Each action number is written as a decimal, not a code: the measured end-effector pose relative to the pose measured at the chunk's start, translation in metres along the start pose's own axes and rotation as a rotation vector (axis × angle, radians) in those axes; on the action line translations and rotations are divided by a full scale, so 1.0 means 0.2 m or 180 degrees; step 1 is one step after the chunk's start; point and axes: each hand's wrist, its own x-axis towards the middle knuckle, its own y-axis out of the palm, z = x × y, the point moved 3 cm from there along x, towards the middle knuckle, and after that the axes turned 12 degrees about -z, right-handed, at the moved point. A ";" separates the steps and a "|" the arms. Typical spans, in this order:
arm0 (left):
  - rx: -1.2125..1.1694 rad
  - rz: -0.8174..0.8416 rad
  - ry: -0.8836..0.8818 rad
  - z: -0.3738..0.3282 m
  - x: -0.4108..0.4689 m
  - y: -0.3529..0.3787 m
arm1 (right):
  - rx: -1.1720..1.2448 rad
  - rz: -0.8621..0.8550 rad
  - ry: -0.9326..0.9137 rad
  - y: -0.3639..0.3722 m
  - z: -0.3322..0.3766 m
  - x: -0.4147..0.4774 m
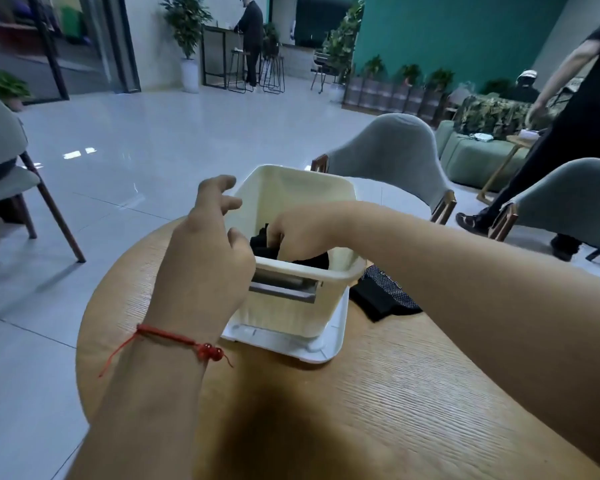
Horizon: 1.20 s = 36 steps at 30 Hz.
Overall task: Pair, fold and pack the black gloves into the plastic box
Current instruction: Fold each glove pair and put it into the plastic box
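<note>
A cream plastic box (291,299) stands on its white lid (329,351) on a round wooden table. My right hand (302,233) reaches down inside the box, its fingers curled round folded black gloves (264,245); the fingertips are hidden by the fabric. My left hand (208,244), with a red string bracelet at the wrist, hovers at the box's left wall with loosely spread fingers, holding nothing. More black gloves (383,296) with a dotted pattern lie on the table just right of the box.
The wooden table (378,410) ends close behind the box. Grey chairs (392,157) stand behind and to the right. A person in dark clothes (575,133) stands at the right, another far back at a counter. Tiled floor lies to the left.
</note>
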 end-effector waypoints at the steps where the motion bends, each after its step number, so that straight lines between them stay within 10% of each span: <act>1: 0.0021 0.0005 -0.0011 0.00 0.00 0.00 | -0.0184 0.0092 0.0004 0.02 0.00 0.02; 20: 0.0312 0.0039 0.0228 -0.03 -0.01 0.03 | -0.0315 -0.0618 -0.0131 0.07 -0.11 0.18; 36: -0.0024 0.0412 0.1192 -0.49 -0.32 0.28 | -0.0089 -0.2029 0.0086 -0.17 -0.41 -0.78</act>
